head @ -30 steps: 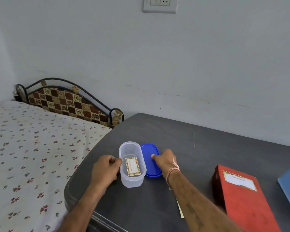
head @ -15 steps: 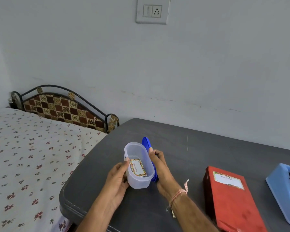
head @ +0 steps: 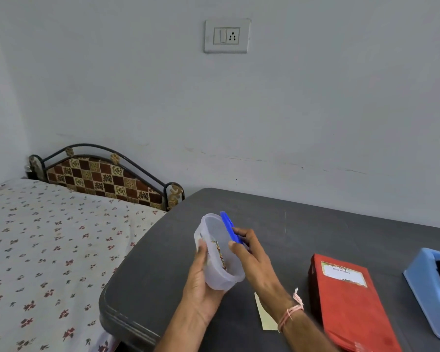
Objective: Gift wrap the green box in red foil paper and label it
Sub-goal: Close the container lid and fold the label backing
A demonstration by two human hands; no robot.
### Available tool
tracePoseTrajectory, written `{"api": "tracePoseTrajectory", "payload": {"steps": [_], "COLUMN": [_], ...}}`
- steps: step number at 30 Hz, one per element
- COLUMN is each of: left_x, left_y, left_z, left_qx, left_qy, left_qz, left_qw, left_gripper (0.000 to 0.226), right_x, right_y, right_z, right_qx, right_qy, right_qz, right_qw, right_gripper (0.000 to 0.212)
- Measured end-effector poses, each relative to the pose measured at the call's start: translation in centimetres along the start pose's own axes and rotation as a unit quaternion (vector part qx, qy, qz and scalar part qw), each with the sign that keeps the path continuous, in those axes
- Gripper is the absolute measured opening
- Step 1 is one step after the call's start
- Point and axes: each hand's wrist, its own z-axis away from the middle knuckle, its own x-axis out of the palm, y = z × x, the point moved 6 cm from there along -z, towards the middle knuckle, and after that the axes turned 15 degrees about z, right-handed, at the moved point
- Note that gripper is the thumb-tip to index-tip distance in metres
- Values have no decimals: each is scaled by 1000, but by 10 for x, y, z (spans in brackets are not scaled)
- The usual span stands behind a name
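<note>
Two hands are up over the near part of the bench, both busy. The left hand (head: 201, 283) grips one clear plastic tub (head: 221, 273) from below and from the side, fingers curled round its wall, thumb on the rim. The tub is tilted so that its open mouth faces the right hand and is lifted off the bench. Inside it stands at least one sticker sheet with a patterned border (head: 220, 255), seen edge-on, so the count cannot be told. The right hand (head: 254, 260) pinches one blue lid (head: 229, 228) between thumb and fingers, holding it on edge against the tub's rim. One pale thread band (head: 291, 311) circles the right wrist.

Under that wrist one cream paper slip (head: 266, 316) lies flat on the dark grey bench (head: 315, 224). To the right of the right hand, apart from it, lies the one red-wrapped box (head: 351, 308), flat on the bench, with one white label (head: 343, 273) stuck on its far end. Further right, at the frame's edge, sits one light blue tape dispenser (head: 427, 288).

Left of the bench is one bed with a flowered sheet (head: 48, 237) and one chequered headboard (head: 104, 177). On the wall above is one switch plate (head: 226, 35), with one switch and one socket.
</note>
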Motion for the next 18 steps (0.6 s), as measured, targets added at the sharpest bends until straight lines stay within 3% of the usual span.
{"api": "tracePoseTrajectory", "payload": {"steps": [5,10,16,18], "left_x": [13,15,12,12], "left_y": [-6,0,-6,-8], "left_z": [2,6,11,14], "left_qx": [72,105,58,17], "left_qy": [-38,-35,-35,-41], "left_qz": [-107,-148,-127,-134], "left_qw": [991,983,990,990], "left_gripper": [45,62,64,57], "right_x": [1,-3,-5,-9], "right_y": [-5,-2,-4,-9], "right_z": [4,7,11,12], "right_qx": [-19,-8,5,44], "right_qy": [5,-14,-12,2], "right_qz": [79,65,95,35], "right_qw": [997,998,995,998], "right_gripper": [42,45,50,58]}}
